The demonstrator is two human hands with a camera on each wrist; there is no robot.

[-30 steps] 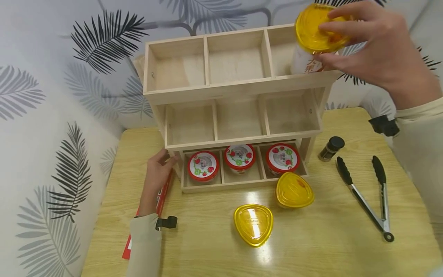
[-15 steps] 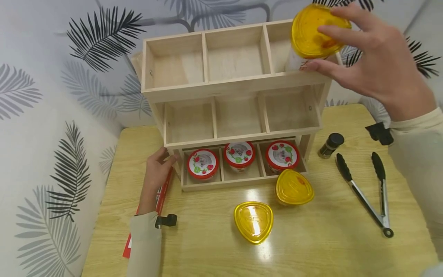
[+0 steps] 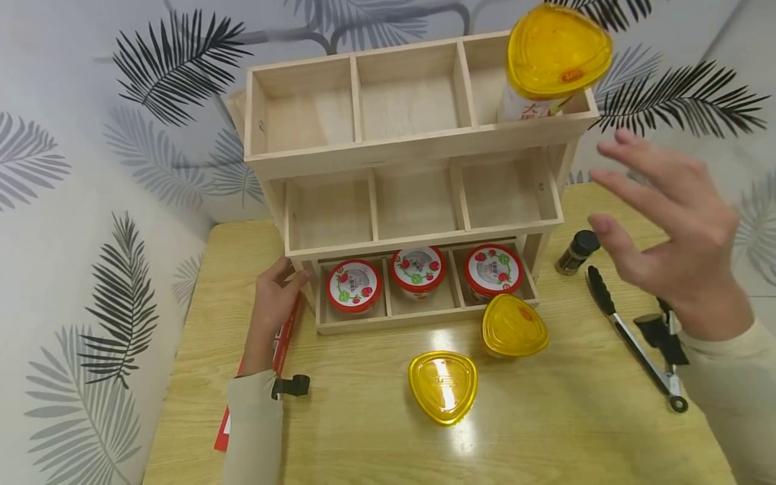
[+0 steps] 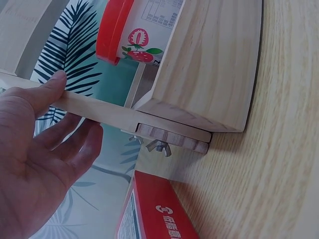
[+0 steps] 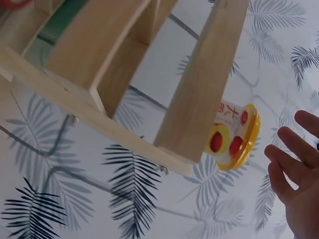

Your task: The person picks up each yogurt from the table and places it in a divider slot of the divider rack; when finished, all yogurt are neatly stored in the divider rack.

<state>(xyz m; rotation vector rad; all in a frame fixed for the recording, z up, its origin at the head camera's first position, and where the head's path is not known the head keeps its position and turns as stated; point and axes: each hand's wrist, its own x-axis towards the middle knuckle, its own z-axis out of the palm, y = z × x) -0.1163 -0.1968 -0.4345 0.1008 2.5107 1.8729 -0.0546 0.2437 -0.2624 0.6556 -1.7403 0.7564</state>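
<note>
A three-tier wooden rack (image 3: 376, 153) stands against the wall, each tier split into three compartments. My left hand (image 3: 275, 300) holds its left upright (image 4: 94, 108), thumb on one side and fingers curled behind. In the top right compartment stands a tub with a yellow lid (image 3: 558, 50), rising above the tier's edge. To the right of the rack, my right hand (image 3: 682, 229) is in the air with spread fingers, apart from that tub (image 5: 232, 132). Red-lidded cups (image 3: 354, 286) sit in the three bottom compartments.
Two more yellow-lidded tubs (image 3: 444, 389) stand on the table (image 3: 351, 431) before the rack. A black-capped jar (image 3: 578, 252) and black-tipped tongs (image 3: 630, 343) lie at the right, partly behind my right arm. A red box (image 4: 154, 209) lies by the left upright.
My right hand has let go of the yellow-lidded tub in the top right compartment and moved down and right, away from it. My left hand keeps its hold on the upright.
</note>
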